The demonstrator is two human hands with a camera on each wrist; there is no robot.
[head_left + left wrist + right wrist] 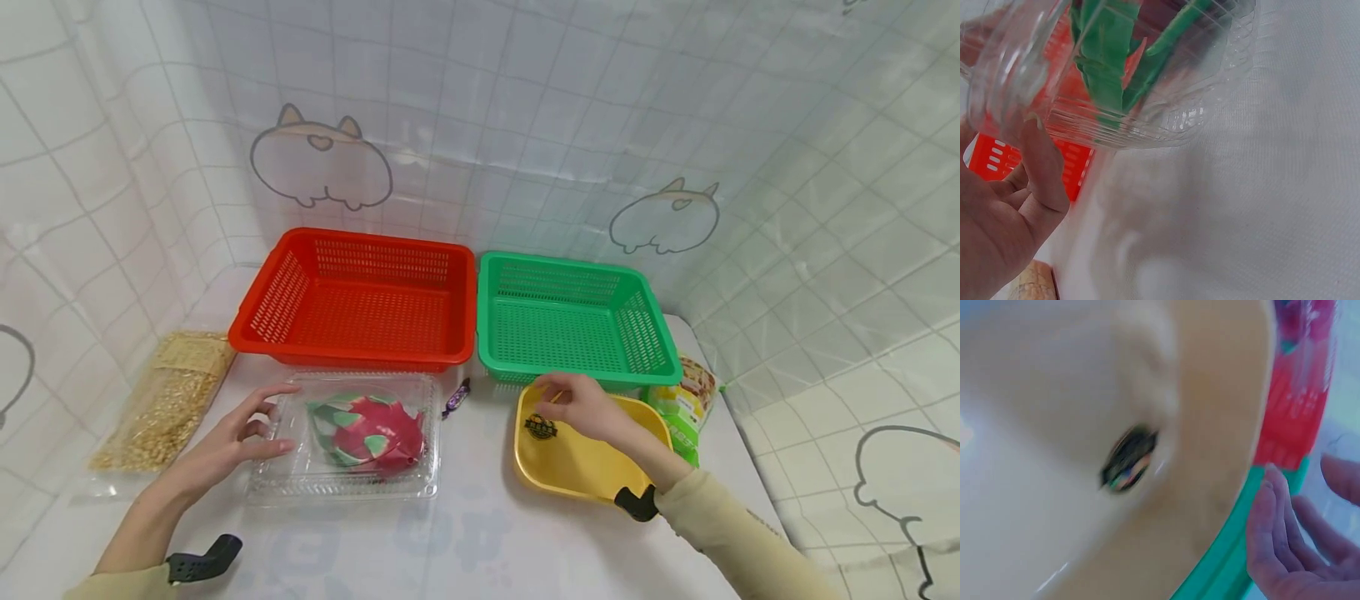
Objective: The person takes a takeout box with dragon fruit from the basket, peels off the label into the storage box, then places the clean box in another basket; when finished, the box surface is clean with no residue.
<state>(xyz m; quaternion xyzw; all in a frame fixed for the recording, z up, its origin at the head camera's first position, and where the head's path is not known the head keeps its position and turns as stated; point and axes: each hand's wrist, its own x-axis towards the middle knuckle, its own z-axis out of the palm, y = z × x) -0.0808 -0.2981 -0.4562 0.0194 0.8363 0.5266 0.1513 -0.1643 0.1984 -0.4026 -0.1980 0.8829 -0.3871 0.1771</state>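
Observation:
A clear plastic clamshell box (281, 479) lies on the table with a pink and green dragon fruit (378, 437) inside it. At its left end is my left hand (232, 437), thumb and index finger spread apart over the edge; in the left wrist view a fingertip appears against the clear plastic, though firm contact is unclear. My right hand (581, 406) hovers over the yellow basin (585, 467), its fingers loosely bent. The right wrist view shows the right hand's fingers (1262, 531) beside the basin rim, holding nothing. A dark label (1129, 459) marks the basin's inside.
Behind stand a red basket (367, 317) and a green basket (555, 333), side by side. A purple-wrapped candy (456, 398) lies right of the box. On the far left is a bag of yellow kernels (161, 408); a green snack packet (686, 408) sits at the right.

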